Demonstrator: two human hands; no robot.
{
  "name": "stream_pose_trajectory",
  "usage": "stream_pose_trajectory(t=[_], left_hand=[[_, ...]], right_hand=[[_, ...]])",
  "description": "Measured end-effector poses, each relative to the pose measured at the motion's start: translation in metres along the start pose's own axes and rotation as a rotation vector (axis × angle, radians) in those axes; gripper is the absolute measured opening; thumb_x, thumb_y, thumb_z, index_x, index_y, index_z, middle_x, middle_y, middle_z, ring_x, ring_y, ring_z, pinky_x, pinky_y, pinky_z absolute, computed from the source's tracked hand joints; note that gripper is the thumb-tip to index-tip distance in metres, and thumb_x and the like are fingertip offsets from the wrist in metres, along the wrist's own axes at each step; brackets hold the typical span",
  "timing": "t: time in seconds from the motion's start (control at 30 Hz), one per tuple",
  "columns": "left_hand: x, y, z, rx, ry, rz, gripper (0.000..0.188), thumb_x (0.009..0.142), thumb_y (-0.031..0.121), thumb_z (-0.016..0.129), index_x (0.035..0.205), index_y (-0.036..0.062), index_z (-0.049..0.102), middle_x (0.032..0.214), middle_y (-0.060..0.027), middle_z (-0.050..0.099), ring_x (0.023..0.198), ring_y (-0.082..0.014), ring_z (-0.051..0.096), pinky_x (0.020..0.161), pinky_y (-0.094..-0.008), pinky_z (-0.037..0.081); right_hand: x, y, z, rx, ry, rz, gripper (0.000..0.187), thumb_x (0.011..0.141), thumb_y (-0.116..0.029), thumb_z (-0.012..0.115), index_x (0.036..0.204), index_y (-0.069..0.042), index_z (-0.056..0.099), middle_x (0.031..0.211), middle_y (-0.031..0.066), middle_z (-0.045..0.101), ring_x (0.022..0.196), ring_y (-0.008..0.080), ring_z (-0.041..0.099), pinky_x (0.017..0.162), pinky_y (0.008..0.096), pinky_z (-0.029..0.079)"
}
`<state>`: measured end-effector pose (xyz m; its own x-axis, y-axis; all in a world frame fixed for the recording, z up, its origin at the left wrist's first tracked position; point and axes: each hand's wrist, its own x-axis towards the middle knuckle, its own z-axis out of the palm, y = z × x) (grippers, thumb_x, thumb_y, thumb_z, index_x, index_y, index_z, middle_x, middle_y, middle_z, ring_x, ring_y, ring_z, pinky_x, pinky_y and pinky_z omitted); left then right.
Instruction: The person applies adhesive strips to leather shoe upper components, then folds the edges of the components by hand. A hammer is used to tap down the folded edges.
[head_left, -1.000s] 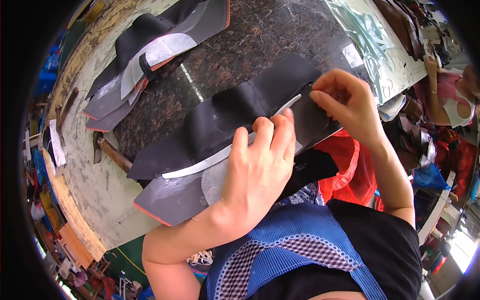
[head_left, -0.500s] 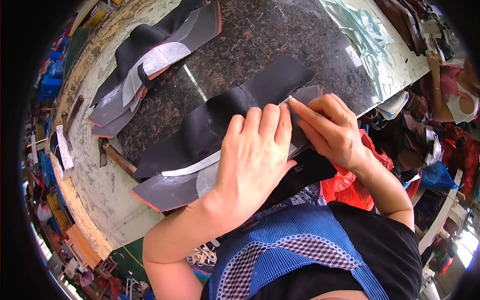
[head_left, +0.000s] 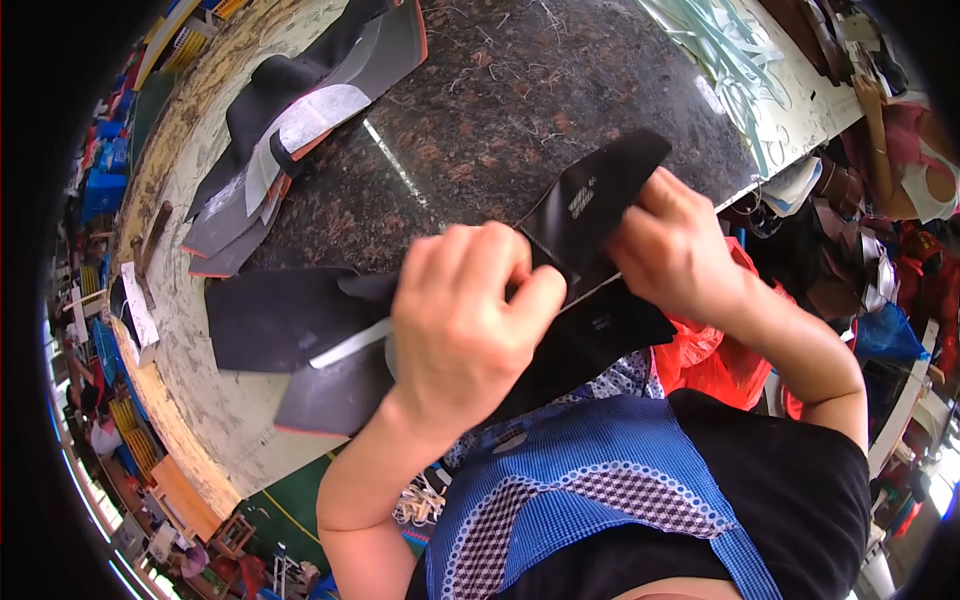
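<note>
Both hands pinch one black leather piece (head_left: 590,205), its long axis slanting up and away to the right. The left hand (head_left: 465,320) has its fingers clamped on the near end; the right hand (head_left: 675,245) grips beside it.

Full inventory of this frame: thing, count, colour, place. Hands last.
Flat black leather-like cut piece: one, black, lifted off the slab, pinched by both hands.
Stack of similar cut pieces with a pale strip: count unclear, black and grey, under the left hand.
Second pile of cut pieces: several, black and grey with orange edges, far left of the slab.
Dark speckled stone slab: one, brown-black, centre of the bench.
Worn pale workbench top: one, off-white, around the slab.
Pale green strips: a bundle, upper right.
Red plastic bag: one, below the bench edge, right.
Blue checked apron: one, on the person.
Left hand: gripping the piece.
Right hand: gripping the piece.
</note>
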<state>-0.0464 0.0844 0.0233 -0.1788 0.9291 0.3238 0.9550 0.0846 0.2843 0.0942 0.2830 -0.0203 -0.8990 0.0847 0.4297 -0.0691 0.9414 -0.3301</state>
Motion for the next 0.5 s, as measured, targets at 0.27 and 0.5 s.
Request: stream_pose_trajectory(t=[0.27, 0.5], left_hand=[[-0.005, 0.036, 0.034, 0.307, -0.063, 0.058, 0.013, 0.094, 0.016, 0.063, 0.085, 0.0058, 0.06, 0.139, -0.0267, 0.067, 0.124, -0.0326, 0.065, 0.104, -0.0405, 0.053], [0.001, 0.051, 0.04, 0.544, -0.218, 0.03, 0.009, 0.092, 0.014, 0.062, 0.088, 0.0055, 0.06, 0.134, -0.0266, 0.069, 0.124, -0.0309, 0.066, 0.102, -0.0392, 0.056]], right_hand=[[0.063, 0.032, -0.046, 0.586, -0.43, 0.929, 0.038, 0.1, -0.037, 0.066, 0.101, -0.001, 0.075, 0.077, 0.0012, 0.07, 0.068, 0.0147, 0.064, 0.064, 0.0303, 0.052], [0.061, 0.029, -0.025, 0.069, -0.413, 0.364, 0.028, 0.082, -0.022, 0.076, 0.101, -0.001, 0.076, 0.085, 0.0108, 0.071, 0.082, 0.0345, 0.069, 0.078, 0.0459, 0.056]])
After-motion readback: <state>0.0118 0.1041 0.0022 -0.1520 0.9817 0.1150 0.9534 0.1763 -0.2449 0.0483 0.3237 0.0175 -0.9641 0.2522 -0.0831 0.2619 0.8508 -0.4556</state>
